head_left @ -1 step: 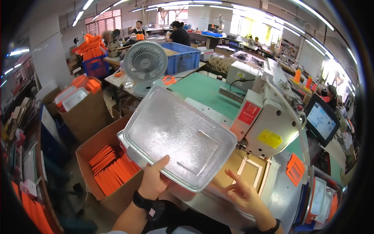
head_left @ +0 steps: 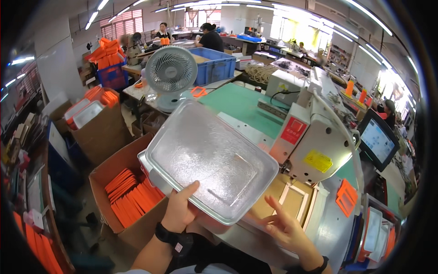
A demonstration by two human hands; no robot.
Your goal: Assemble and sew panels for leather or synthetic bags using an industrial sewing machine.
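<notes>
My left hand [head_left: 181,210] grips the near edge of a shallow, translucent rectangular plastic tray [head_left: 205,155], its thumb on top and its fingers hidden underneath. The tray is tilted in front of me, and a second rim with a bit of orange shows beneath its left side. Nothing is in my right hand [head_left: 285,226], which hovers palm up with fingers apart, right of the tray. Beyond its fingertips, a pale rectangular frame [head_left: 292,201] lies on a tan board beneath the head of a white sewing machine [head_left: 315,150].
A cardboard box [head_left: 102,171] of stacked orange pieces [head_left: 132,198] stands at my left, with another box [head_left: 98,141] behind it. A fan [head_left: 171,71] and a blue crate [head_left: 216,66] sit beyond the tray. An orange frame [head_left: 346,197] lies right, below a screen [head_left: 376,139].
</notes>
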